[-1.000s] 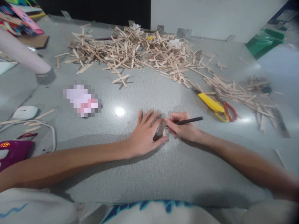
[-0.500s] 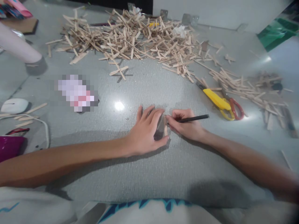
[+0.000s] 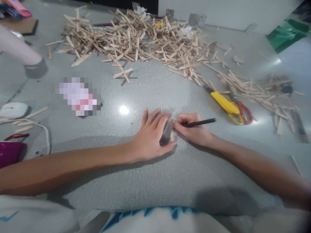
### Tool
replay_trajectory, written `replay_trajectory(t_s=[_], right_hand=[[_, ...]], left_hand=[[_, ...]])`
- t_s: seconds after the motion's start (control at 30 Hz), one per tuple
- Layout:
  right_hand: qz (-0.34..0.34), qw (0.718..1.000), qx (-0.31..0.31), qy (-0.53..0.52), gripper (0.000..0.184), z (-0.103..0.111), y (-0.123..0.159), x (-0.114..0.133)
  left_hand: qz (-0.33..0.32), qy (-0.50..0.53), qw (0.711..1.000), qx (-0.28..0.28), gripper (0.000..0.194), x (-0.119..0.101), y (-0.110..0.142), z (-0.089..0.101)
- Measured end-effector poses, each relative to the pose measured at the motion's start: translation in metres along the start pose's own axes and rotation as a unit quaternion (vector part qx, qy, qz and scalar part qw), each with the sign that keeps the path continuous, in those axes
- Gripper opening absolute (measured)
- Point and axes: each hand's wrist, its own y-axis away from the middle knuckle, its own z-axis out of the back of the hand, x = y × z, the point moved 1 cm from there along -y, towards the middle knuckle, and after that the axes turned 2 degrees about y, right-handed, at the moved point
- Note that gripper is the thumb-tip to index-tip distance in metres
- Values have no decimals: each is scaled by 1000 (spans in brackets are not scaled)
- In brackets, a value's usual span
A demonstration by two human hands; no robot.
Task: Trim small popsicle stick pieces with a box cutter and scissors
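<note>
Head view. My left hand (image 3: 152, 137) is palm down on the surface (image 3: 145, 187), fingers fanned and thumb set well apart from the forefinger, leaving a wide gap. The left forearm runs in from the left edge at a shallow slant, nearly in line with the wrist. A wooden craft stick (image 3: 172, 135) stands lengthwise away from me beside that gap; my thumb tip touches its near end. Whether the forefinger presses its far end, I cannot tell.

My right hand (image 3: 194, 129) is curled in a writing grip around a black pen (image 3: 202, 122), thumb and forefinger pinched near the tip, the barrel slanting up to the right. The pen tip sits at the stick's right side; contact cannot be confirmed. The right forearm enters from the lower right corner, angled inward.

Beyond: a heap of craft sticks (image 3: 137, 45); to the right, a yellow utility knife (image 3: 222, 102) and red-handled scissors (image 3: 247, 114).
</note>
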Motion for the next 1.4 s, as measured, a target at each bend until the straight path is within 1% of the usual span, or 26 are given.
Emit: replay_trajectory(t_s=[0.1, 0.2, 0.33, 0.43, 0.53, 0.67, 0.73, 0.8, 0.9, 0.93, 1.1, 1.4], right_hand=[[16, 1000, -6, 10, 54, -1, -1, -1], [19, 1000, -6, 14, 57, -1, -1, -2], [12, 1000, -2, 13, 58, -1, -1, -2], [12, 1000, 0, 7, 56, -1, -1, -2], [22, 1000, -1, 4, 55, -1, -1, -3], [40, 999, -2, 10, 54, -1, -2, -3], [43, 999, -2, 18, 53, -1, -3, -3], [45, 999, -2, 20, 52, -1, -3, -3], [45, 999, 1, 11, 47, 0, -2, -2], [44, 999, 3, 8, 46, 0, -2, -2], [43, 999, 8, 11, 47, 0, -2, 0], [35, 999, 15, 1, 46, -1, -2, -2]], left_hand=[[2, 2, 1000, -4, 88, 0, 0, 0], [10, 27, 999, -22, 92, -1, 0, 1], [11, 91, 994, -51, 85, -2, 1, 3], [12, 96, 994, -56, 82, -2, 1, 5], [12, 56, 998, -38, 75, -2, -1, 5], [5, 7, 1000, 0, 58, -1, -4, 4], [6, -7, 1000, 6, 54, 1, -4, 3], [6, -12, 1000, 7, 60, 1, -4, 3], [11, -5, 1000, 5, 77, 1, -4, 3], [15, -2, 1000, 5, 80, 1, -4, 3], [21, -6, 1000, 9, 72, 1, -6, 3], [21, -22, 999, 20, 73, -1, -6, 5]])
